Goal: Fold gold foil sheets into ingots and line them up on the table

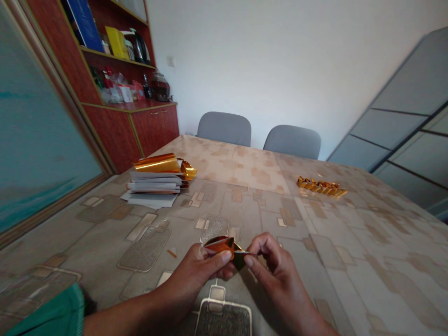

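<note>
Between my two hands, just above the table, is a piece of folded gold foil paper (224,245), partly opened into a hollow shape. My left hand (212,265) is closed on its left side, with the thumb pressed on the front. On the other side, my right hand (268,261) pinches the right end between thumb and fingers. My fingers hide parts of the paper. To the left lies a stack of paper sheets (154,183) with a curled gold foil sheet (157,163) on top. Farther right stands a row of folded gold paper pieces (321,186).
A patterned cloth covers the table (196,210). Two grey chairs (224,127) stand at its far edge by the wall. A small brownish scrap (171,253) lies left of my hands. At the back left is a red wooden cabinet (154,126) holding bottles and a kettle.
</note>
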